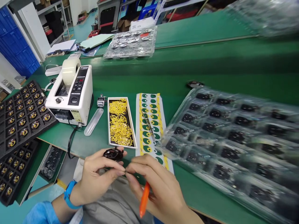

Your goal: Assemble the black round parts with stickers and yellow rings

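Within left hand (99, 174), glossy disc (113, 154)

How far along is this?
Partway, apparently. Yellow rings in the box look already peeled. The left hand holds a round black part, the right hand an orange tool. Green pieces on the sheet look left to do; whether the tray's black parts are finished is unclear.

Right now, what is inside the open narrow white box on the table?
The white box holds many thin yellow ring-like pieces, piled loosely. Some black bottom shows around them; what lies beneath the piles is covered, so I cannot tell.
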Demonstrator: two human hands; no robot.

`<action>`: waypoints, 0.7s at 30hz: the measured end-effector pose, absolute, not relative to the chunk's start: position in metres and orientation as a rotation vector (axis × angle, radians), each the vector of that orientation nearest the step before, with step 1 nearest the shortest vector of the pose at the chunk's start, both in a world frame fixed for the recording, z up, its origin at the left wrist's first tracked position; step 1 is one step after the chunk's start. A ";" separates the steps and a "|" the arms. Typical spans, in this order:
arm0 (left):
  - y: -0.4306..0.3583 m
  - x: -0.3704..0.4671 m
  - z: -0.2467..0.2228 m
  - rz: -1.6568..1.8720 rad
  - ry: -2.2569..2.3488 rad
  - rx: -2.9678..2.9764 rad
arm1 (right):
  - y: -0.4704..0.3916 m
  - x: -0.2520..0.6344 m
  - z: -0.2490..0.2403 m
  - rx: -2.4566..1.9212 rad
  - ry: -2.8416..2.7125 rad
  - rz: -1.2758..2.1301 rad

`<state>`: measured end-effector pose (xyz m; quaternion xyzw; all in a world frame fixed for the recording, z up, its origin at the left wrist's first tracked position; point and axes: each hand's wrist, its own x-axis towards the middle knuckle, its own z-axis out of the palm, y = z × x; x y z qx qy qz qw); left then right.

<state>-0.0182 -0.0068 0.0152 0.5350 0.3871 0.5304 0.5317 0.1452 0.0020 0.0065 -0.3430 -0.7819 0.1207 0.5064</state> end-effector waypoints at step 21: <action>-0.002 -0.023 0.005 1.110 0.724 0.924 | 0.021 0.151 0.027 -1.075 -1.597 0.898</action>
